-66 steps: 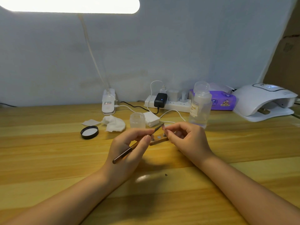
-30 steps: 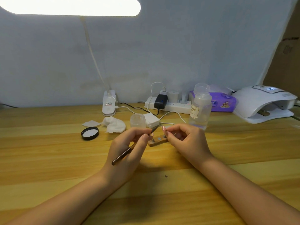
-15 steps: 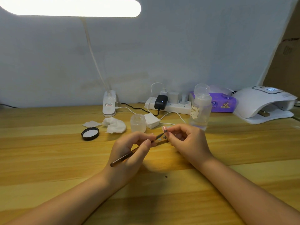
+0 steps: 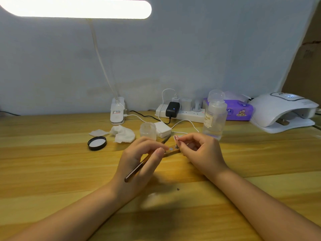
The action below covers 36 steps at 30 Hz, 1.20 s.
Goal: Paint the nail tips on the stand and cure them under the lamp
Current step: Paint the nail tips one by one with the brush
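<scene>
Over the last couple of seconds the brush (image 4: 147, 158) has swung from lying across the wooden stand (image 4: 171, 151) to pointing its bristle end past the stand toward the small clear jar (image 4: 148, 131), and the stand itself now sits lower against the surface (image 4: 52, 171), tilted under the fingers. The left hand (image 4: 140, 164) grips the brush handle like a pen, fingers curled round it. The right hand (image 4: 199, 152) pinches a pale nail tip (image 4: 176, 137) on its peg at the right end of the stand. At least one bare round pad shows on the stand beside that peg; whether other tips are mounted cannot be told. My reading is that painting is in progress on this tip, with curing not yet begun: the white curing lamp (image 4: 284, 110) stands well apart at the far right, with something dark lying in its mouth. The surface is a yellow wood-grain desk carrying a black lid (image 4: 97, 143), crumpled wipes (image 4: 123, 133), a stack of pads (image 4: 162, 129), a clear pump bottle (image 4: 215, 115), a power strip (image 4: 182, 113) with chargers and a purple tissue pack (image 4: 239, 112). A lit desk lamp (image 4: 78, 7) hangs overhead before a pale blue wall.
</scene>
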Tool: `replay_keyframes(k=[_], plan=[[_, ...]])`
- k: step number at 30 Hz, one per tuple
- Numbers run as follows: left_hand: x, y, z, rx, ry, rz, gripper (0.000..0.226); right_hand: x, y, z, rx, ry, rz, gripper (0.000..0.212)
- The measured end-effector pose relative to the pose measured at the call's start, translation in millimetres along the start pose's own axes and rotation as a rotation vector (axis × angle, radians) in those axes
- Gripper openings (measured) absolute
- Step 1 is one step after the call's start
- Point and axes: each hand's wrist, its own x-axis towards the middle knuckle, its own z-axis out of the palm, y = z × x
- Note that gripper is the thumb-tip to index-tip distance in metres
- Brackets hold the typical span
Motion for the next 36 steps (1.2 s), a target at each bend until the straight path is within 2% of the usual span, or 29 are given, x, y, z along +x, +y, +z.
replay_keyframes(k=[7, 12, 18, 24, 30, 32, 36], plan=[[-1.6, -0.3, 3.1, 0.098, -0.006, 0.027, 0.036, 0.1, -1.1, -0.5, -0.001, 0.001, -0.001, 0.010], [-2.3, -0.2, 2.7, 0.065, -0.036, 0.050, 0.032, 0.3, -0.3, -0.8, -0.021, 0.007, -0.006, 0.011], [-4.0, 1.1, 1.6, -0.011, 0.036, -0.034, 0.028, 0.4, 0.4, -0.5, -0.028, 0.008, -0.007, 0.007], [-2.8, -1.1, -0.4, -0.022, -0.011, -0.030, 0.029, 0.5, -0.4, -0.2, -0.024, 0.001, 0.004, 0.014], [5.5, 5.4, -6.7, -0.063, 0.049, -0.067, 0.018, 1.2, 0.4, -0.1, -0.010, -0.007, 0.025, 0.008], [15.3, 7.2, -12.9, -0.052, 0.106, -0.076, 0.012, 1.5, 0.1, -0.1, -0.002, -0.021, 0.031, 0.009], [38.5, 9.7, -32.9, 0.014, 0.264, -0.180, 0.016, 1.5, -1.3, 0.4, -0.011, -0.030, 0.021, 0.016]])
